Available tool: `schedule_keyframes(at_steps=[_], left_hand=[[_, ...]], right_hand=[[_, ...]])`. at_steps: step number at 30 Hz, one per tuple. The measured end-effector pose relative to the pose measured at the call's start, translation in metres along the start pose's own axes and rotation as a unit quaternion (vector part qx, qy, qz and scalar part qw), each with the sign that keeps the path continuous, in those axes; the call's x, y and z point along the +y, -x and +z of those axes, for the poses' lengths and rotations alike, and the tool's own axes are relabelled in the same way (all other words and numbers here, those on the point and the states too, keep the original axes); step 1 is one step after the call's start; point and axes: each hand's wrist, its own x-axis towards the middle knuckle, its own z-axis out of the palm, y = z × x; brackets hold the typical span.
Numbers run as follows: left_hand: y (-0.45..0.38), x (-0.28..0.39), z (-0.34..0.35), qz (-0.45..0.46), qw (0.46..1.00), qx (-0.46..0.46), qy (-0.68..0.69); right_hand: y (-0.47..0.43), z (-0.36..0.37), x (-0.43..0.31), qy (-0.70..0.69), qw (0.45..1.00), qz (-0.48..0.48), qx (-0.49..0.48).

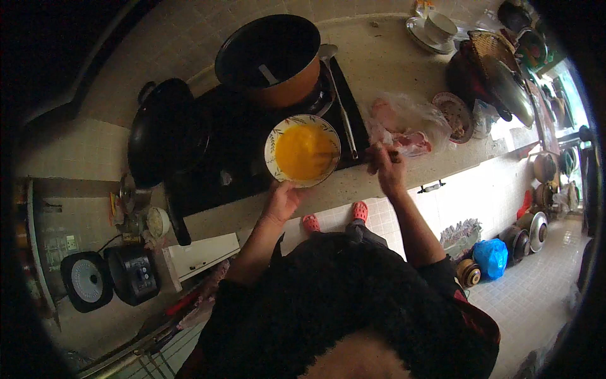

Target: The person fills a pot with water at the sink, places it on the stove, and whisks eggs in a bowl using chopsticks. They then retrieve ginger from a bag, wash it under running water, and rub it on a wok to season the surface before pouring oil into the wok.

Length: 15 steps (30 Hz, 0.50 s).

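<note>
My left hand (284,203) grips the near rim of a white bowl (270,158) with a leaf pattern. In the bowl is an orange-yellow liquid (303,151) that looks like beaten egg. My right hand (390,168) is at the counter's front edge, beside a clear plastic bag (407,113) with raw meat (412,142) showing at it. Its fingers are bent and blurred; whether they hold something cannot be made out. A long-handled metal spatula or ladle (342,104) lies between the bowl and the bag. Behind the bowl stands a deep pot (289,92), orange-brown outside and dark inside.
A black wok (165,132) rests on the left of the black gas hob (213,194). Farther right on the counter (378,61) are a small dish of food (452,116), a white cup (440,27) and a metal lid (511,92). A blue bag (490,258) and several pots sit on the floor.
</note>
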Motion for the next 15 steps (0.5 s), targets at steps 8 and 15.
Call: schedule_keyframes(at_steps=[8,15], left_hand=[[0.005,0.0,0.007,-0.028,0.999,0.017,-0.023],[-0.01,-0.011,-0.004,-0.023,0.999,-0.003,0.041]], right_hand=[[-0.004,-0.015,0.007,-0.081,0.996,-0.009,-0.031],[-0.002,-0.001,-0.002,0.071,0.985,-0.151,-0.047]])
